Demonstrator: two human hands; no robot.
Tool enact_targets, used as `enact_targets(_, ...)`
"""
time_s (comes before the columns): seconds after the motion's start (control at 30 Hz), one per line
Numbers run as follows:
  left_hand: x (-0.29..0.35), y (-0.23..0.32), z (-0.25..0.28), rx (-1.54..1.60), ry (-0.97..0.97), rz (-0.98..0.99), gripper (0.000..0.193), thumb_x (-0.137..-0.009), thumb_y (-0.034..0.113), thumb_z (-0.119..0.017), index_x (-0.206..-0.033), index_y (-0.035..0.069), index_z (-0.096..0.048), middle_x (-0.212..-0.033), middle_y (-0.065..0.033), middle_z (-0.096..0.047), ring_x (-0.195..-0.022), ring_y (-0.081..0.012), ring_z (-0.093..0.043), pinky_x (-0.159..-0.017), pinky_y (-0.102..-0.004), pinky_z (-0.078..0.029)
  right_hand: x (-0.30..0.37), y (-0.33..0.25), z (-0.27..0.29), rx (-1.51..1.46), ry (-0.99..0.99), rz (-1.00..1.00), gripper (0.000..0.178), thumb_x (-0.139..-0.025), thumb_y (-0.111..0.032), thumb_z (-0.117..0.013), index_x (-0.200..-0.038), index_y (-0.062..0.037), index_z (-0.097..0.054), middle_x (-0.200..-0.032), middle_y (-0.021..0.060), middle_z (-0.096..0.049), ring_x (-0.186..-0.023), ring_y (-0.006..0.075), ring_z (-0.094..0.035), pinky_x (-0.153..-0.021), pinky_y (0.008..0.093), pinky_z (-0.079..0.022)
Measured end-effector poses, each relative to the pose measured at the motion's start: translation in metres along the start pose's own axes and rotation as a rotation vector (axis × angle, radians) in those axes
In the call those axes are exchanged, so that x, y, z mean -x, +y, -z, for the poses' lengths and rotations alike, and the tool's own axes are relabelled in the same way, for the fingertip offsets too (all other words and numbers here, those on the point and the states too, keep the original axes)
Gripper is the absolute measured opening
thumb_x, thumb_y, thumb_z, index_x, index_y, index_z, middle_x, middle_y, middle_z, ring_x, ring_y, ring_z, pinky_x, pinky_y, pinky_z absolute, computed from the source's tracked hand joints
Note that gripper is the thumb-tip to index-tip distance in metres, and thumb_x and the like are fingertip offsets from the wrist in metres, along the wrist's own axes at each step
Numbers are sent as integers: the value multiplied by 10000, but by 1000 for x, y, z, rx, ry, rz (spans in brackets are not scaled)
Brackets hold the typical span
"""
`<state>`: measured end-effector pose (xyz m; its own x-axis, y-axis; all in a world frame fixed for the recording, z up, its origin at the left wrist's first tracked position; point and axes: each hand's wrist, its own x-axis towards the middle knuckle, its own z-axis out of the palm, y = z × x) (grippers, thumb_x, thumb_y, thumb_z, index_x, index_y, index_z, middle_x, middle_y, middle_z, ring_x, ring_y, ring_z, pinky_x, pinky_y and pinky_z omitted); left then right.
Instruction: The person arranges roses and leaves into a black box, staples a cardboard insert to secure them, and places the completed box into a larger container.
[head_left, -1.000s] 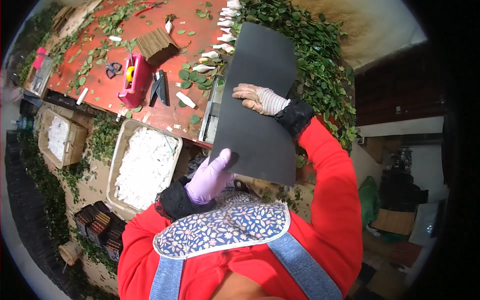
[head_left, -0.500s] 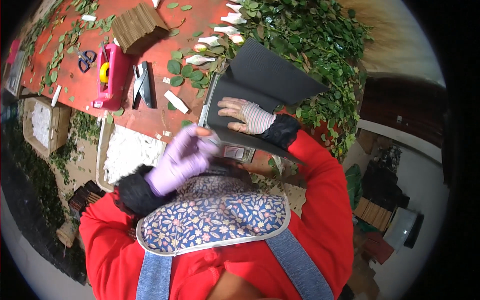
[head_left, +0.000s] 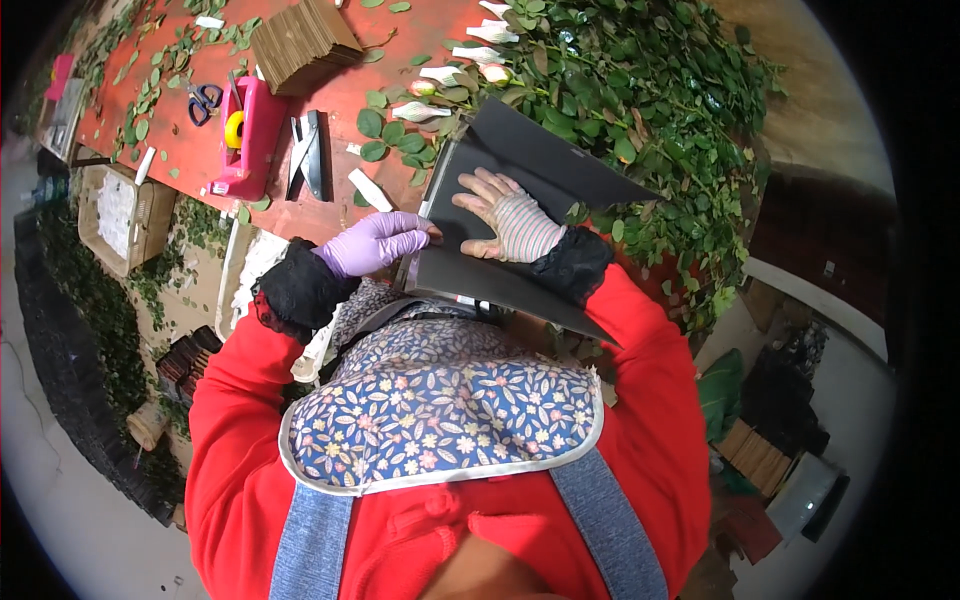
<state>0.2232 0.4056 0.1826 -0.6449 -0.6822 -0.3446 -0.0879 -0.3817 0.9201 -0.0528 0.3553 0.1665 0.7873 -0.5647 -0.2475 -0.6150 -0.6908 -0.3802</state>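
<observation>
A dark corrugated sheet (head_left: 560,160) lies in front of me on a pale-edged frame or tray, its far part folded up and its near edge curving over. My right hand (head_left: 520,222), in a striped glove with bare fingers, rests flat on it, fingers apart. At the sheet's left edge is my left hand (head_left: 378,243) in a purple glove, its fingers drawn together and the bare fingertip touching the edge. Whatever lies between those fingers is hidden. A white foam-like sleeve (head_left: 370,190) lies just beyond the left hand.
Leafy stems (head_left: 650,110) are heaped at the right, with white-sleeved buds (head_left: 420,111) along their left side. A pink tape dispenser (head_left: 262,130), plier-like tool (head_left: 306,160), scissors (head_left: 204,104) and brown cardboard stack (head_left: 305,48) stand left. Below the table edge are baskets (head_left: 155,225) of white pieces.
My left hand has come down from above the near side to the sheet's left edge, its fingers closing together. My right hand stays flat on the sheet. The whole view has shifted slightly.
</observation>
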Motion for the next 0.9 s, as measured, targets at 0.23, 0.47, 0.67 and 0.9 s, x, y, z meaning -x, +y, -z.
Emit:
enact_targets(0.23, -22, -5, 17, -19, -74, 57, 270, -999, 208, -561, -1155, -4, -623, -957, -39, -692, -900, -138, -640, -840, -293, -503, -7, -1, -28, 18, 59, 53, 726, -835, -501, -623, -1407, -98, -428, -1504, 186, -324, -1414, 388, -276, -1157, 505, -224)
enact_targets(0.47, -81, -30, 4, -1212, -116, -501, 668, -825, 143, -657, -1413, -20, -385, -1423, -240, -425, -1298, -393, -442, -1072, -417, -387, 16, 15, -40, 44, 290, 177, 368, -866, -355, -607, -1064, -47, -640, -1267, 185, -556, -1346, 351, -396, -1131, 474, -284)
enact_targets(0.67, -89, -25, -6, -1327, -125, -408, 747, -751, 177, -704, -1386, -63, -390, -1413, -242, -436, -1304, -372, -442, -1104, -412, -357, 168, 70, -36, -196, 388, -547, 463, -847, -239, -659, -1257, -55, -547, -1329, 135, -531, -1253, 289, -493, -1008, 423, -452)
enact_targets(0.9, -91, -34, -6, -1723, -92, -438, 772, -759, 330, -675, -1364, -73, -415, -1404, -217, -463, -1282, -331, -478, -1094, -499, -349, 141, 105, -35, -268, 691, -675, 255, -874, -173, -688, -1088, -38, -649, -846, 86, -698, -701, 180, -608, -688, 318, -507)
